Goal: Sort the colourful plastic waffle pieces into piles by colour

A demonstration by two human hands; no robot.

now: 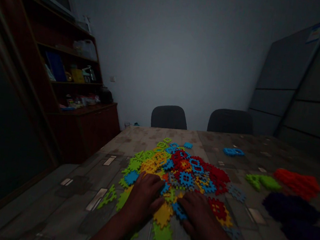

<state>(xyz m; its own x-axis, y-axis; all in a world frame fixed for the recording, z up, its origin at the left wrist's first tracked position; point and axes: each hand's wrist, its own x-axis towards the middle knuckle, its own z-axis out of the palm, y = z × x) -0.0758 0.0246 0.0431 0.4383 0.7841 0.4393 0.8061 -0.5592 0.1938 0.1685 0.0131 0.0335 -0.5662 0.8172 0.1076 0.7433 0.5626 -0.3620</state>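
A heap of flat, notched plastic interlocking pieces in green, yellow, blue, red and grey lies on the table in front of me. My left hand (146,192) rests at the near left of the heap, fingers curled down, its thumb close to a yellow piece (163,214). What lies under those fingers is hidden. At the near right, my right hand (197,211) has its fingers closed over a blue piece (179,211). A green piece (162,236) lies between my forearms. Beside my right hand sits a red square piece (217,208) over a yellow one.
On the table's right are dark purple piles (291,208), orange-red pieces (297,182), green pieces (263,182) and a blue group (233,152). Two dark chairs (169,117) stand behind the table (101,182). A wooden shelf cabinet (96,124) is at left, grey cabinets (286,73) at right.
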